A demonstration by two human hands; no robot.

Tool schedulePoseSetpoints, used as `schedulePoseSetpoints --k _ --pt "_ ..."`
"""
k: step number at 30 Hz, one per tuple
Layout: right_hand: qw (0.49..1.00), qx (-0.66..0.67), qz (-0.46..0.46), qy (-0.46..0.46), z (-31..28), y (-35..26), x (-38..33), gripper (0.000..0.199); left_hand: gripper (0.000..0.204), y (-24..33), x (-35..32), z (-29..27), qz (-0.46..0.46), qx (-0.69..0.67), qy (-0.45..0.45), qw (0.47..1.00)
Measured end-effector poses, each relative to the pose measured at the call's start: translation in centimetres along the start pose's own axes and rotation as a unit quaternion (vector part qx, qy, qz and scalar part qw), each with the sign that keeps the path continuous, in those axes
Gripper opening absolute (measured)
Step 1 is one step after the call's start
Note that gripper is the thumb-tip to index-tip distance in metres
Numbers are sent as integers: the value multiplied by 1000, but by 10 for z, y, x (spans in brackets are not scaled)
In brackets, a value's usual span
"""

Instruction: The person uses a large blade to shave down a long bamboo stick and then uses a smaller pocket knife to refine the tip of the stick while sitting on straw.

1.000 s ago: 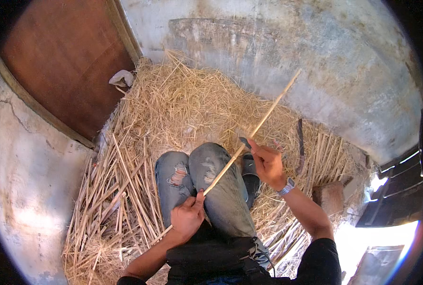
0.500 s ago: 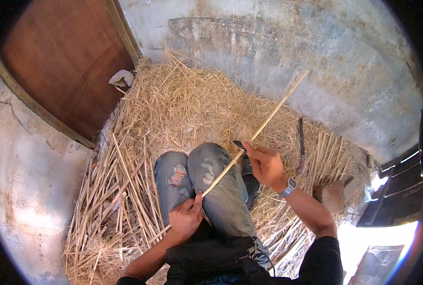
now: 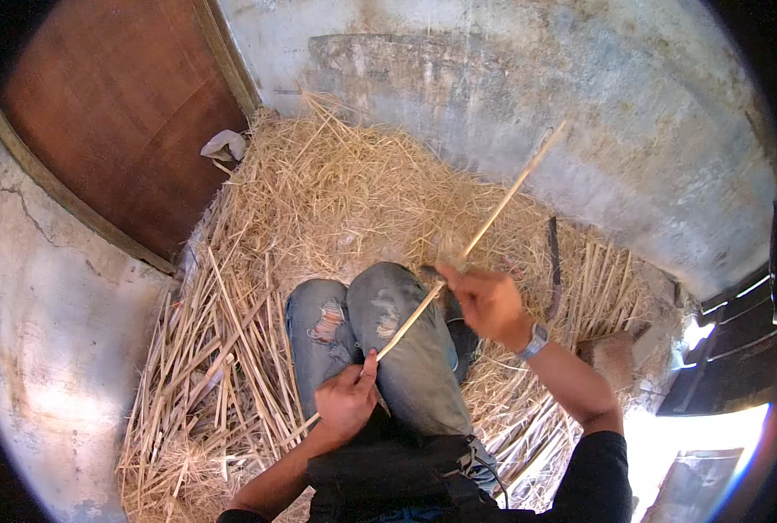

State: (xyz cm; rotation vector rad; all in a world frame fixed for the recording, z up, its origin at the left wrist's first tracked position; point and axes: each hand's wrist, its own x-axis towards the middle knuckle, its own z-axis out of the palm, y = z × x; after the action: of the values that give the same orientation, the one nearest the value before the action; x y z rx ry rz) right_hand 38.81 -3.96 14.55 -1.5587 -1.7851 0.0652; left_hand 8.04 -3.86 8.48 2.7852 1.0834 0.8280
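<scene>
A long pale wooden stick (image 3: 419, 309) slants across my lap from lower left to upper right. My left hand (image 3: 347, 403) grips its lower part near my thigh, thumb along the stick, and a short end pokes out behind the fist. Farther up, my right hand (image 3: 484, 301) is closed at the stick above my right knee, blurred by motion. From its fingers sticks a small dark blade (image 3: 430, 272) that crosses the stick, seemingly a knife; its handle is hidden in the hand. The stick's far end rises in front of the wall.
Fine shavings (image 3: 345, 187) cover the floor ahead of my knees. Many split sticks (image 3: 223, 349) lie at left, and more (image 3: 606, 275) at right beside a dark strip (image 3: 553, 253) and a brown block (image 3: 611, 359). Stained walls (image 3: 528, 78) and a brown door panel (image 3: 127, 122) surround me.
My right hand and the blade have shifted slightly left and down along the stick. My left hand keeps its grip, nearly in place. The stick's far end has tipped up a little.
</scene>
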Motion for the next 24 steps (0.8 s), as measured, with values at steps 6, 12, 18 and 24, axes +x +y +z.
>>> schedulePoseSetpoints --k 6,12,18,24 --pt "973 -88 113 183 -34 52 41 25 57 5 3 -2 -3 -42 13 999" --pt "998 -60 -7 -15 11 -11 -8 47 54 5 -4 3 -32 -9 -5 999" --pt "985 -67 66 141 -15 44 28 20 49 8 0 -4 -44 -54 8 998" --pt "978 -60 105 172 -37 55 42 42 30 22 13 -15 -187 -227 -37 955"
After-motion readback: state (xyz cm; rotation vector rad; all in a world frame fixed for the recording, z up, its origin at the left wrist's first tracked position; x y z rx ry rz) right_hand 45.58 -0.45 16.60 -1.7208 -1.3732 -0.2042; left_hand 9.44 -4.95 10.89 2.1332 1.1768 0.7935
